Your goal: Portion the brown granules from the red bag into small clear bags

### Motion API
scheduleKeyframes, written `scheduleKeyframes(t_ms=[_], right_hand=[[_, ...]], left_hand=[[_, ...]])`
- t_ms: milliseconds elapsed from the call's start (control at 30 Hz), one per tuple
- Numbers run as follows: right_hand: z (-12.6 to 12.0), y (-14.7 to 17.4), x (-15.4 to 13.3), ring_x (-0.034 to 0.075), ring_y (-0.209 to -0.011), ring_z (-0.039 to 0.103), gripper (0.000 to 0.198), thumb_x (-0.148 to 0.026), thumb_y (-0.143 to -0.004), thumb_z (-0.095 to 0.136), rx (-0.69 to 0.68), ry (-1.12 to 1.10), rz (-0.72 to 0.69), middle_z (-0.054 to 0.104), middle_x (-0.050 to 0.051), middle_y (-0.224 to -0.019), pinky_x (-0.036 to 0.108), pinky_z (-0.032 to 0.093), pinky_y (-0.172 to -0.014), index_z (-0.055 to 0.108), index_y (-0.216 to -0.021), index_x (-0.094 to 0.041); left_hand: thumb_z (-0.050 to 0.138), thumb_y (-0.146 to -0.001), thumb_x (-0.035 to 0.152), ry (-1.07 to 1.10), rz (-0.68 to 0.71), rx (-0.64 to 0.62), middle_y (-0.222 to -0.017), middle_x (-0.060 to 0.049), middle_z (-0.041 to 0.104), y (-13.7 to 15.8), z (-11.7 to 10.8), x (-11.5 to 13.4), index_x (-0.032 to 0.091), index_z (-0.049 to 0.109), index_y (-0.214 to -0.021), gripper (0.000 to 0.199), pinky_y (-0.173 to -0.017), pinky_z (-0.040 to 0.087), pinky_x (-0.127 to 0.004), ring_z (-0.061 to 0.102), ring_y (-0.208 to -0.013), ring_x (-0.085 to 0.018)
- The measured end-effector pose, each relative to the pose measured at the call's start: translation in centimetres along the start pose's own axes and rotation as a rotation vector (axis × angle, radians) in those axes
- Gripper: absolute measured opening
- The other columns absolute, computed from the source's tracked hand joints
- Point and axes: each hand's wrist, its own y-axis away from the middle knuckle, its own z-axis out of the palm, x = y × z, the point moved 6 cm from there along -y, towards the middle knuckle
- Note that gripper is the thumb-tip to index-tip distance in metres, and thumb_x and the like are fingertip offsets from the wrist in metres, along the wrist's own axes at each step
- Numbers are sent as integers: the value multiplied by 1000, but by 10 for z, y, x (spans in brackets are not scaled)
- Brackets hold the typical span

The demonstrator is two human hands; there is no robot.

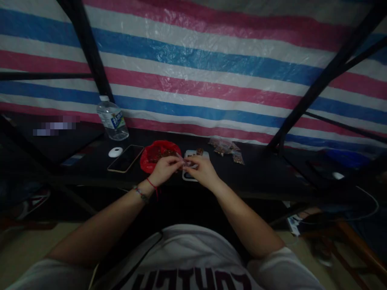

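Small clear bag (186, 162), thin crinkled plastic, pinched between thumb and fingertips of your left hand (163, 168) and your right hand (206, 171); both grips closed, the bag's mouth too small and dim to read. It sits over the middle of a pale, flat, round-cornered scale (206, 154), partly covered by your right hand; brown pieces (199, 151) show on the scale's far part. Just left, beside your left hand: an open red bag (145, 163), soft and wrinkled, spread to a rough round, with loose brown bits (166, 153) inside. Far right of your right hand, filled bags (222, 146) overlap in a heap, grainy brown through clear plastic; a single bag (238, 158) at their near right. Farther left: flat dark phone (126, 159), pale-edged; smooth white oval piece (115, 152) near its far end; upright clear bottle (110, 121) beyond, white-capped. Desk (256, 173) dark, its near edge passing beneath your wrists. Far limit: striped sheet (193, 92), shiny and creased. On your right, bare desk surface runs from the filled bags toward a slanted post (304, 104); on your left, room is tighter, phone and red bag close together.
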Motion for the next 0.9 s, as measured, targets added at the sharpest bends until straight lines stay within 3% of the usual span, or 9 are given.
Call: scheduleKeyframes(t_ms=[200, 333, 433, 700, 900], right_hand=[[11, 17, 25, 19, -80, 67, 22, -29, -74, 67, -3, -280, 233, 73, 5, -90, 31, 53, -75, 73, -93, -21], [18, 22, 34, 17, -68, 66, 28, -38, -70, 67, -51, -547, 401, 72, 5, -80, 29, 53, -65, 74, -88, -18], [22, 24, 37, 15, -63, 64, 28, -39, -68, 69, -61, -622, 442, 71, 4, -74, 26, 52, -62, 73, -83, -16], [11, 20, 16, 15, -69, 64, 15, -25, -76, 59, 30, -174, 213, 71, 2, -75, 24, 47, -67, 73, -76, -19], [13, 20, 26, 13, -60, 59, 13, -27, -73, 64, 32, -70, 276, 67, 1, -64, 22, 42, -57, 68, -65, -17]], left_hand=[[58, -80, 42, -80, 99, -71, -70, -4, 66, 6, 10, 14, 14, 68, -76, 30, -61, 47, -23, 60, -64, -14], [57, -81, 38, -152, 150, -76, -73, -5, 67, 11, 12, 20, 14, 68, -76, 28, -64, 47, -23, 60, -68, -14], [57, -81, 37, -155, 166, -76, -73, -5, 67, 12, 14, 20, 13, 68, -75, 27, -65, 47, -24, 60, -69, -15], [59, -78, 48, -65, 9, -23, -66, -4, 66, 9, 16, 2, 13, 65, -69, 37, -58, 47, -24, 60, -61, -15], [56, -79, 47, -52, -75, -46, -68, -5, 69, 12, 19, 2, 13, 68, -74, 36, -57, 49, -25, 63, -61, -16]])
